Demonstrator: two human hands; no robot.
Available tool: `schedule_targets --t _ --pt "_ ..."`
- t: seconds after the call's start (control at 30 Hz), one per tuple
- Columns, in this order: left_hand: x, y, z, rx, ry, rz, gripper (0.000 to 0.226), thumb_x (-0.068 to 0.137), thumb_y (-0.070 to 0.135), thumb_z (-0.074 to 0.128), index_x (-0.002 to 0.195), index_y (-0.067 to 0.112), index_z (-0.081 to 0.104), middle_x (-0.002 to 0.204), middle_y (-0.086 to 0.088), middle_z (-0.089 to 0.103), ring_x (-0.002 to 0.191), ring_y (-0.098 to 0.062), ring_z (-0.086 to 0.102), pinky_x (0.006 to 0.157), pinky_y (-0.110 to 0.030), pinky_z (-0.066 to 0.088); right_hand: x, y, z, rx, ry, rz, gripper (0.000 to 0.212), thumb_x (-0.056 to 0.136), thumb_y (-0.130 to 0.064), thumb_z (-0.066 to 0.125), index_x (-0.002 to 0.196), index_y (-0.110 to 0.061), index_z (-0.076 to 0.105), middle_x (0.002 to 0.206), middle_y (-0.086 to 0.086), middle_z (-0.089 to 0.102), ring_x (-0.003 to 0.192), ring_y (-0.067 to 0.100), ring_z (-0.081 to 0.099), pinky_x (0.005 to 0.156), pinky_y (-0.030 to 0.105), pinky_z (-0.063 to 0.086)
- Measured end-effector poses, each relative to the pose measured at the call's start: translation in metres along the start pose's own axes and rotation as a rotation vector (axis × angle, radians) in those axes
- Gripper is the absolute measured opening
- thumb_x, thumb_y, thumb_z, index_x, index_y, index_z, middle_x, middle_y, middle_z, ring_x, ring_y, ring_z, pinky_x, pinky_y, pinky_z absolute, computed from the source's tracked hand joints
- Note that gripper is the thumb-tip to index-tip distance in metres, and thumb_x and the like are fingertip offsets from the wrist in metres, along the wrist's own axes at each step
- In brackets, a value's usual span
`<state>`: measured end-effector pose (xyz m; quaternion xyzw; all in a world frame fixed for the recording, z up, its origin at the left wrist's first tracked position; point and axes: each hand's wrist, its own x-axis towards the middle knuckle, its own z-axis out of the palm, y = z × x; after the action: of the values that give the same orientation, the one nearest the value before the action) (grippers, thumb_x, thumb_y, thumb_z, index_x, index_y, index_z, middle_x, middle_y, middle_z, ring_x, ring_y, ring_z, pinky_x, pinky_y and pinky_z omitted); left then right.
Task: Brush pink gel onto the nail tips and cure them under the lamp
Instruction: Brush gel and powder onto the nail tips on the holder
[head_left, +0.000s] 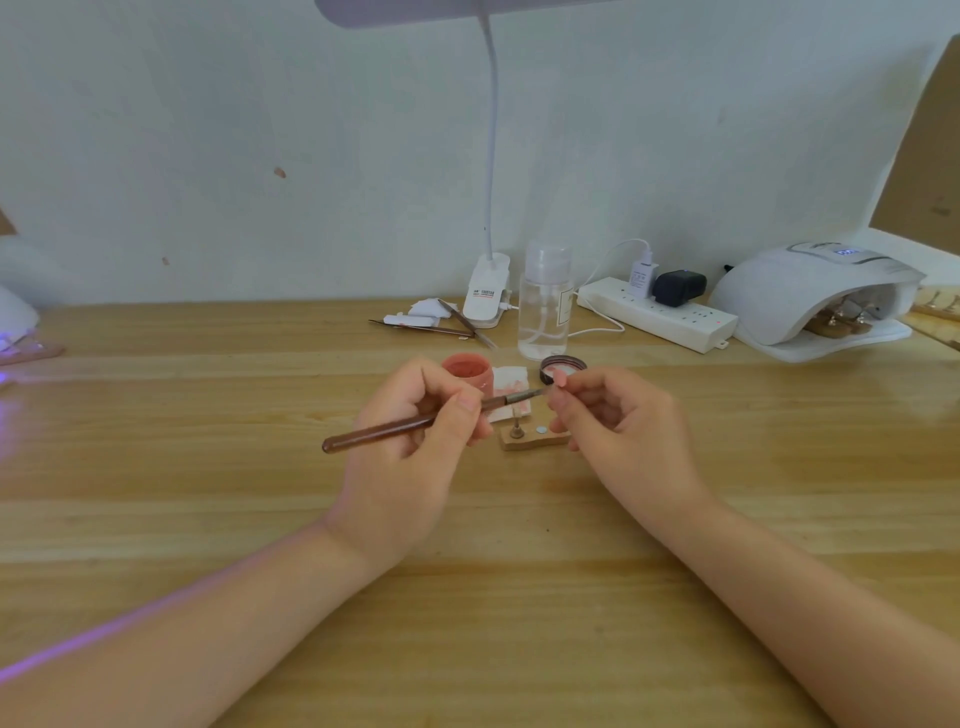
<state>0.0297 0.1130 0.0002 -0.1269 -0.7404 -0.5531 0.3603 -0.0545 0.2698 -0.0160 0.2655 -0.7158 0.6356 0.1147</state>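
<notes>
A pale wooden table (208, 415) is stretching to a white wall (208, 130). The left hand (410, 441) is gripping a brush (415, 423), its tip meeting a pink nail tip (560, 378) that the right hand (618, 421) is pinching above a wooden stand (535, 439). The gel pot (467, 370) is sitting open just behind. The curing lamp (810, 291) is standing at the far right, beside a power strip (660, 314).

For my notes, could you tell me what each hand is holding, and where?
Left hand grips the brush mid-handle; right hand pinches a pink nail tip, apparently by its stand.
</notes>
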Motion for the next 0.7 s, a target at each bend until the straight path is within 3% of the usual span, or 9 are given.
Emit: schedule_targets --t 0.13,0.2,0.37,0.43,0.53,0.6,0.7 --pt "0.0002 -0.0014 0.0015 0.029 0.044 0.003 0.009 0.089 0.022 0.055 0.080 0.021 0.058 0.075 0.015 0.069 0.085 -0.001 0.065 0.075 -0.016 0.049 0.0007 -0.0026 -0.0008 0.098 -0.009 0.044 0.017 0.083 -0.007 0.070 0.082 -0.023 0.067 0.071 0.000 0.070 0.066 0.014 0.069 0.056 0.021 0.053" --pt "0.0000 -0.0012 0.0029 0.048 0.034 -0.012 0.011 0.088 0.027 0.057 0.078 0.030 0.060 0.080 0.013 0.071 0.093 -0.007 0.066 0.080 -0.024 0.052 0.0000 -0.0038 -0.0010 0.114 -0.011 0.045 0.016 0.082 -0.006 0.070 0.082 -0.022 0.067 0.070 0.002 0.069 0.066 0.015 0.068 0.053 0.021 0.053" --pt "-0.0012 0.0009 0.0039 0.029 -0.011 -0.036 0.012 0.089 0.031 0.059 0.077 0.032 0.061 0.081 0.008 0.071 0.102 -0.023 0.066 0.087 -0.043 0.052 -0.0001 -0.0041 0.0004 0.101 -0.004 0.047 0.016 0.082 -0.007 0.070 0.080 -0.022 0.067 0.071 0.008 0.069 0.067 0.021 0.068 0.054 0.023 0.053" --pt "-0.0019 0.0018 0.0030 0.051 -0.025 -0.020 0.016 0.089 0.024 0.058 0.074 0.028 0.058 0.076 0.009 0.070 0.096 -0.015 0.067 0.084 -0.033 0.051 0.0000 -0.0037 0.0000 0.097 -0.002 0.053 0.015 0.082 -0.007 0.070 0.080 -0.022 0.067 0.071 0.008 0.069 0.067 0.020 0.068 0.054 0.023 0.053" --pt "-0.0030 0.0036 0.0018 0.022 -0.049 0.007 0.012 0.086 0.025 0.060 0.075 0.019 0.056 0.071 0.008 0.068 0.073 -0.002 0.064 0.070 -0.013 0.047 0.0001 -0.0036 -0.0002 0.091 0.001 0.067 0.015 0.082 -0.007 0.070 0.080 -0.022 0.067 0.072 0.006 0.069 0.067 0.018 0.069 0.054 0.022 0.053" --pt "-0.0032 0.0036 0.0010 0.004 -0.040 0.017 0.015 0.085 0.030 0.054 0.076 0.017 0.055 0.070 0.010 0.067 0.068 -0.001 0.062 0.067 -0.011 0.046 0.0003 -0.0037 -0.0002 0.091 0.005 0.070 0.015 0.082 -0.008 0.070 0.080 -0.022 0.067 0.072 0.006 0.070 0.067 0.017 0.069 0.054 0.022 0.053" --pt "-0.0016 0.0022 0.0014 0.004 -0.006 0.009 0.010 0.086 0.030 0.057 0.077 0.026 0.057 0.073 0.013 0.068 0.078 -0.001 0.064 0.071 -0.013 0.047 -0.0001 -0.0039 -0.0002 0.083 0.008 0.058 0.015 0.083 -0.010 0.070 0.079 -0.024 0.067 0.073 0.005 0.069 0.068 0.019 0.069 0.055 0.023 0.054"
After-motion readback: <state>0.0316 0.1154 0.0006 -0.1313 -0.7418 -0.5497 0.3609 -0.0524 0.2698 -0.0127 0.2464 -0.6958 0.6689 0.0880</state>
